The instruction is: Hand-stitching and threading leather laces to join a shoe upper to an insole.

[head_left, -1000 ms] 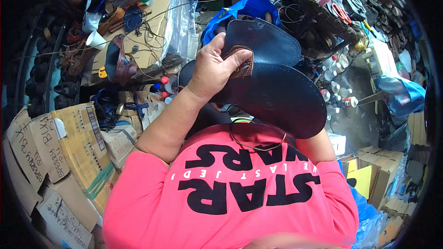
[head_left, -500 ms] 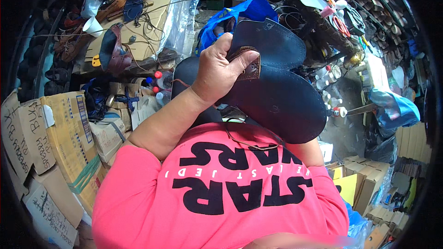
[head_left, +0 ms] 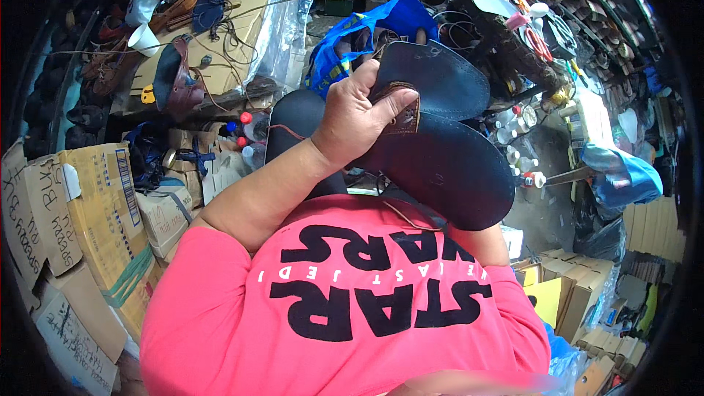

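My left hand (head_left: 359, 114) is closed, thumb up, on the brown leather part (head_left: 405, 114) of a shoe. This brown part shows stitching and eyelets. It lies between two smooth dark sole-shaped pieces (head_left: 447, 169), one above the other, with stitching along the edge of the upper one (head_left: 440, 77). Behind the lower piece my right forearm (head_left: 484, 244) disappears; the right hand is hidden, so its fingers cannot be seen. A thin brown lace (head_left: 411, 218) hangs by my shirt, and another reddish-brown lace (head_left: 286, 130) trails left of my left wrist.
Ahead is a blue bag (head_left: 345, 48) with shoes in it. A cardboard-topped table (head_left: 165, 77) with shoe parts stands at far left. Cardboard boxes (head_left: 99, 205) crowd my left. Several bottles (head_left: 524, 154) and a blue cloth or bag (head_left: 623, 176) are to the right.
The shoe and my left hand have shifted slightly, and the upper dark piece sits a little lower, showing more of the blue bag. My left hand keeps its grip.
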Motion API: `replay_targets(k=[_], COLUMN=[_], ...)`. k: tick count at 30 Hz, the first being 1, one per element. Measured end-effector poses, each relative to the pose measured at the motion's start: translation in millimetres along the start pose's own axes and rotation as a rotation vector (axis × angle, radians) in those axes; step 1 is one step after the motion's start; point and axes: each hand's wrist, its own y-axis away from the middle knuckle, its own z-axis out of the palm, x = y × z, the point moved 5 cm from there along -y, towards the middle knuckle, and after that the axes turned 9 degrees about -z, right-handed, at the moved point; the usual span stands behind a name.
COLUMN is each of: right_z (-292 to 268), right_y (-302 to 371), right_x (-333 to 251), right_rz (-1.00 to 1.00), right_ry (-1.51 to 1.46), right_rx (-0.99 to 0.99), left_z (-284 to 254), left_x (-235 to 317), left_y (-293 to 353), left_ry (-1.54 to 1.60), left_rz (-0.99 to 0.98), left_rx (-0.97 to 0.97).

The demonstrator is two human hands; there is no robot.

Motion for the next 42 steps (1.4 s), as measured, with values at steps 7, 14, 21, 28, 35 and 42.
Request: replay_targets(k=[7, 14, 21, 28, 35, 42], right_z=[-13, -24, -84, 34, 53, 36], right_y=[-10, -13, -64, -67, -68, -73], right_x=[6, 13, -30, -49, -38, -27], right_rz=[-0.001, 0.004, -0.249, -0.728, -0.781, -0.66], right_ry=[-0.017, -0.044, 0.108, 1.109, 1.262, 1.08], right_rx=[0.074, 0.153, 0.493, -0.097, -0.225, -0.313], left_z=[-5, -3, -24, -9, 2, 2], left_x=[-10, -26, -60, -71, -82, -84], left_y=[-1, -8, -13, -5, -1, -5], left_ry=[0.091, -0.034, 0.657, 0.752, 0.629, 0.484], left_rz=[-0.027, -0.004, -0.494, -0.72, -0.74, -0.681], left_rx=[0.044, 0.016, -0.102, -0.144, -0.173, -0.144])
